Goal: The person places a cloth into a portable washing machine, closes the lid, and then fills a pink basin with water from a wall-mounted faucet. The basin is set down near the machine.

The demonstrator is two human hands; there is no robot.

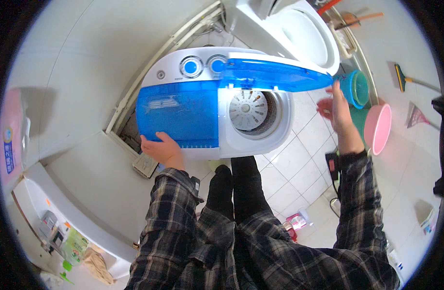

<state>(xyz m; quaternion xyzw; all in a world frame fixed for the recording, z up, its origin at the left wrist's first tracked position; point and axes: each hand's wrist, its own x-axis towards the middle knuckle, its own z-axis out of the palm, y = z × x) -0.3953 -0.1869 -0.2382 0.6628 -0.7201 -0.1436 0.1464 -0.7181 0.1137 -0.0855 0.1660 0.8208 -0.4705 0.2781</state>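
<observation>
A white twin-tub washing machine (256, 151) stands before me, with two blue-centred dials on its panel. Over its left half a blue lid (183, 116) lies down flat. My left hand (162, 150) rests on that lid's front left part, fingers spread. The right half's blue lid (275, 75) is raised, and below it shows a round tub with a pale slotted disc (248, 110) inside. My right hand (337, 110) is at the raised lid's right corner, its fingers extended and slightly blurred; whether a fingertip touches the lid is unclear.
A white toilet (304, 34) stands behind the machine. At the right wall are blue-green buckets (355, 89) and a pink basin (377, 128). Pipes (149, 67) run along the left wall. A sink (86, 217) with bottles and a cloth is at lower left; a pink bottle (297, 221) lies near my legs.
</observation>
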